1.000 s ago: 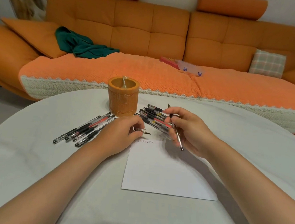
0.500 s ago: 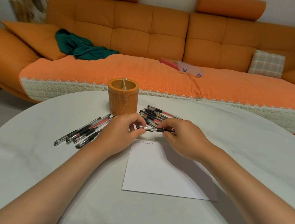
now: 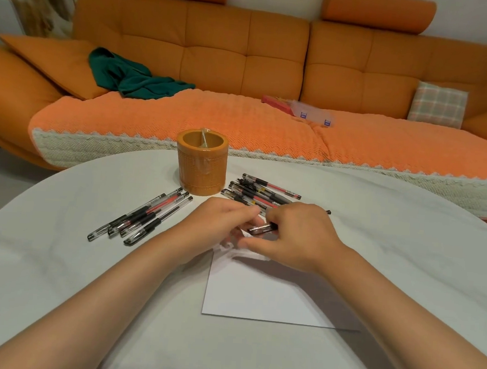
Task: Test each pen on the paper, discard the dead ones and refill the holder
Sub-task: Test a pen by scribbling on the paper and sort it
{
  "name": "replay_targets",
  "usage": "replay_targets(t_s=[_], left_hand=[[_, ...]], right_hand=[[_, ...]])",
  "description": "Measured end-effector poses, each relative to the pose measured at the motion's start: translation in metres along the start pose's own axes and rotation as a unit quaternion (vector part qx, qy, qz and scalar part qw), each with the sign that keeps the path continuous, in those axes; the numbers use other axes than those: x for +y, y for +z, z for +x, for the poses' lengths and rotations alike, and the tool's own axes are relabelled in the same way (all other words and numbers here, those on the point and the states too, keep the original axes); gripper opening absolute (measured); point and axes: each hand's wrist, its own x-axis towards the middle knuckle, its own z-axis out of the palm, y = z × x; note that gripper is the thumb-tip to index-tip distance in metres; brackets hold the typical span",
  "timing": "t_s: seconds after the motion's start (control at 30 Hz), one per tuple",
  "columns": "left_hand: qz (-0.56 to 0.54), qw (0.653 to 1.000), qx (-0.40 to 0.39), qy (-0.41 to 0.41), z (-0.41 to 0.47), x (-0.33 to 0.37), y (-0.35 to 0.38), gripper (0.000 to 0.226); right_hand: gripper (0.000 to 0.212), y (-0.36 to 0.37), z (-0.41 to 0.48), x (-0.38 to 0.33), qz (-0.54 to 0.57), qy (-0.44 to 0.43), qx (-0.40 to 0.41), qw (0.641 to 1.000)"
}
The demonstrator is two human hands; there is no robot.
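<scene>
1. Both hands meet over the far edge of the paper (image 3: 256, 296). The right hand (image 3: 296, 241) has its grip pinched on a dark pen (image 3: 262, 229), and only a short stretch of the pen shows between the two hands. A small dark tip pokes out past the right hand's far side, probably the same pen, but I can't be sure.
2. The left hand (image 3: 218, 226) has its fingers curled in toward that same pen. The fingertips are blurry and tucked behind the right hand, so I can't tell if that grip is actually closed on it.
3. Just beyond the right grip there's a loose pile of pens (image 3: 262, 190), and its near end is covered by the knuckles.
4. Off to the left of the left grip sits a second bunch of pens (image 3: 143, 215), fanned out on the white surface (image 3: 54, 271).
5. The orange pen holder (image 3: 200, 166) stands just past both grips, between the two piles. Something thin is leaning inside it, hard to make out.
6. The far end of the paper is hidden under the hands, so any marks there are mostly unreadable.
</scene>
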Motion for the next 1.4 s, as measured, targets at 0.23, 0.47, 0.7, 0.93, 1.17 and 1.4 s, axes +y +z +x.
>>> replay_targets(t_s=[0.23,0.47,0.7,0.93,1.17,1.4], left_hand=[[0.002,1.000,-0.019,-0.012,-0.002,0.002,-0.001,0.023],[0.032,0.998,0.063,-0.005,0.000,0.001,-0.009,0.002],[0.108,0.979,0.169,0.022,0.013,-0.015,-0.043,0.008],[0.340,0.917,0.210,0.017,0.012,-0.036,-0.079,0.024],[0.487,0.860,0.143,-0.055,-0.013,-0.040,-0.102,0.023],[0.513,0.844,0.138,-0.066,-0.033,-0.039,-0.118,0.023]], right_hand=[[0.069,0.007,-0.002,-0.007,0.008,0.048,0.055,0.997],[0.039,0.010,0.001,-0.002,0.155,0.007,-0.032,0.987],[0.019,0.023,0.015,0.008,0.245,0.028,-0.001,0.969],[0.016,0.029,0.046,-0.002,0.132,0.084,-0.033,0.987],[0.015,0.029,0.063,-0.010,0.023,0.083,-0.070,0.994],[0.025,0.024,0.082,-0.055,0.093,-0.076,-0.051,0.991]])
